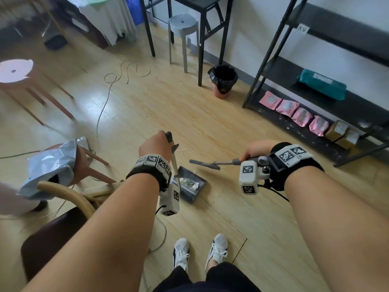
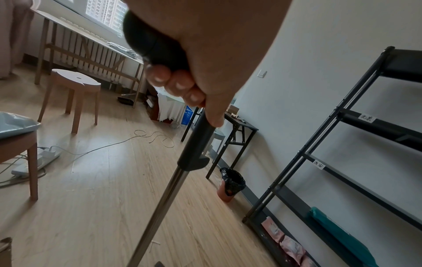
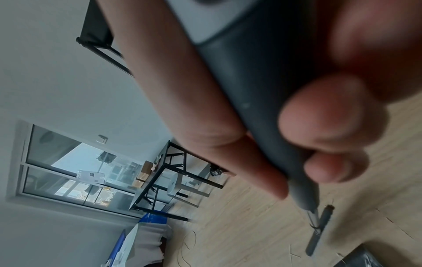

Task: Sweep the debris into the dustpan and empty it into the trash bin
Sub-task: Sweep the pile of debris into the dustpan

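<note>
My left hand (image 1: 154, 146) grips the top of the dustpan's long metal handle (image 2: 164, 198). The dark dustpan (image 1: 189, 183) sits low by the floor in front of my feet and holds white and straw-like debris (image 1: 190, 182). My right hand (image 1: 255, 150) is wrapped round the grey broom handle (image 3: 262, 90). The broom lies nearly level, pointing left, and its head (image 1: 204, 164) hovers just above the pan. A thin pale stick (image 1: 182, 151) lies on the floor beyond the pan. The trash bin (image 1: 223, 81), orange with a black liner, stands by the wall ahead.
A black shelf rack (image 1: 315, 114) with pink packets runs along the right. A black table (image 1: 202, 39) and a grey stool (image 1: 183, 24) stand next to the bin. A loose cable (image 1: 126, 72), a brown stool (image 1: 19, 72) and a chair with a grey bag (image 1: 54, 163) are on the left.
</note>
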The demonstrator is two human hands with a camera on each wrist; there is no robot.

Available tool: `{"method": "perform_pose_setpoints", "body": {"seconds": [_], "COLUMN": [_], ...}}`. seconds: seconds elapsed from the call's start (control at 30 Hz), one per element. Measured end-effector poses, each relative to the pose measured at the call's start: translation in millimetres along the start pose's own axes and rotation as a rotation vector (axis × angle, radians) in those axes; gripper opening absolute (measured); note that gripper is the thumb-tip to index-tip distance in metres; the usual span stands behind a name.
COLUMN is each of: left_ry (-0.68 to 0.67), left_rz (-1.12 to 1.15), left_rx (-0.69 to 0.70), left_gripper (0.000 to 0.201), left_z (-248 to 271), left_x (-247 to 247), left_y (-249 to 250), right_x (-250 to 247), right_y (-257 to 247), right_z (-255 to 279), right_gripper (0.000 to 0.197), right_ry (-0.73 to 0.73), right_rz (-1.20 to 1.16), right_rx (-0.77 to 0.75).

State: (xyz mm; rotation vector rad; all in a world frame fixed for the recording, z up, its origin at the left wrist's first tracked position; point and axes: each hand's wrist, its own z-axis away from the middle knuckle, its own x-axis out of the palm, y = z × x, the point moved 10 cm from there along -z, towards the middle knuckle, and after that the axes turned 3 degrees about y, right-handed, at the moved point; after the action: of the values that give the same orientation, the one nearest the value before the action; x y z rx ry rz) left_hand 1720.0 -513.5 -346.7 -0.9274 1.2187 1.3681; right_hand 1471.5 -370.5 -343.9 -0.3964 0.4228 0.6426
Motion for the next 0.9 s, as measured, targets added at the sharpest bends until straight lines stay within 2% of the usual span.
{"method": "perform_pose_setpoints", "body": {"seconds": [0.07, 0.13, 0.27, 0.43, 0.57, 0.67, 0.77, 0.9], "left_ry": [0.009, 0.012, 0.011, 0.003, 0.027, 0.055, 0.054, 0.047], "left_rz": [-0.013, -0.021, -0.022, -0.032, -0.049, -0.056, -0.053, -0.065], "left_rx": [-0.006, -0.006, 0.002, 0.026, 0.024, 0.002, -0.018, -0.032], "left_gripper": [0.025, 0.025, 0.025, 0.024, 0.027, 0.029, 0.028, 0.026], "left_z": [-5, -11, -22, -32, -39, -42, -50, -60], "left_x": [-5, -9, -14, -13, -14, -13, -14, -14], "left_y": [-8, -17, -33, -45, -53, -60, -62, -61], "right_x": [-3, 1, 16, 32, 38, 37, 31, 33], "right_y": [0, 1, 0, -18, -40, -62, -81, -86], "right_z": [-3, -9, -24, -49, -74, -92, -113, -132], "right_gripper": [0.033, 0.032, 0.026, 0.01, 0.009, 0.005, 0.008, 0.026], "right_ry": [0.07, 0.092, 0.101, 0.132, 0.135, 0.125, 0.103, 0.062], "right_rz": [-0.051, -0.068, -0.25, -0.372, -0.422, -0.388, -0.281, -0.089], "right_rx": [0.021, 0.044, 0.133, 0.14, 0.129, 0.104, 0.104, 0.102]}}
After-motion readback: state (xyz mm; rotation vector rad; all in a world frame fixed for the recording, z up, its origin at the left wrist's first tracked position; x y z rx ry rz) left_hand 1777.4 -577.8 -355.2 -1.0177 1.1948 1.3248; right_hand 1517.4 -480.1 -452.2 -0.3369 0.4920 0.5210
